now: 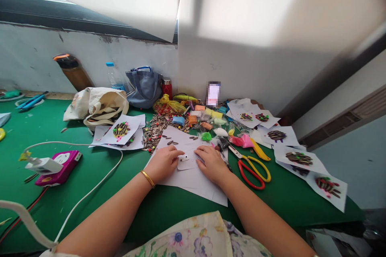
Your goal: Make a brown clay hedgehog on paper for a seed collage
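Observation:
Both my hands rest on white paper (199, 190) in front of me. My left hand (165, 162), with a gold bangle at the wrist, lies at the left of a small white piece with black dots (182, 158); its index finger stretches towards it. On the other side, my right hand (212, 164) lies with its fingers apart on the paper, pointing inward. Neither hand visibly grips anything. Several loose sunflower seeds (172, 143) lie on the sheet above my hands. A black pen (223, 153) is close to my right hand, partly hidden.
Scissors (251, 168) with red and yellow handles lie right of my right hand. Behind are a seed pile (161, 126), coloured clay packs (193, 119) and a phone (213, 94). Seed-decorated papers (319, 168) line the right. A power strip (58, 168) with a white cable sits left.

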A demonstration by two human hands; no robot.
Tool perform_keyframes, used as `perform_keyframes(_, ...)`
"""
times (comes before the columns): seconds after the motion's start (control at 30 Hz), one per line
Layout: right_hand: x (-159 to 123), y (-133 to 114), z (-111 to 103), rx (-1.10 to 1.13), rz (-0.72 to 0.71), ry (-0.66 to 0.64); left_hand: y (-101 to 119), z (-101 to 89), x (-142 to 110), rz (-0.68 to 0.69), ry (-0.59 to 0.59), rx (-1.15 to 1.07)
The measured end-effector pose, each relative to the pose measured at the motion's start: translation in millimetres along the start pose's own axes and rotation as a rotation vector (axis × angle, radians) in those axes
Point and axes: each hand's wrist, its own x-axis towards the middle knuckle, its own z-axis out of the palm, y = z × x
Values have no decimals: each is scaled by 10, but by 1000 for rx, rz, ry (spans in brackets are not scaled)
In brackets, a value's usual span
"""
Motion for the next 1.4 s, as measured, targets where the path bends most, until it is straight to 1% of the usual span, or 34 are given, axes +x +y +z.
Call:
perform_keyframes(0.13,0,3,3,-4,-5,7,49,2,-2,39,-35,61)
perform_keyframes(0.33,4,6,10,-10,-6,10,107,-19,-2,19,-71,86)
perform_keyframes(0.43,3,6,13,-12,-10,13,106,-8,-4,16,-50,76)
perform_keyframes(0.57,1,4,9,-13,-8,15,99,10,-4,-22,0,59)
perform_keyframes(0.73,-6,-1,2,-8,-11,16,73,8,-9,-40,24,14)
perform_keyframes(0.93,-9,12,8,-1,-16,41,70,-13,-16,-39,-35,-8)
perform_keyframes(1.2,15,115,-4,0,30,108,62,10,-17,-28,-58,-26)
perform_keyframes(1.4,9,109,1,-8,14,96,53,-1,-11,-38,-75,-30)
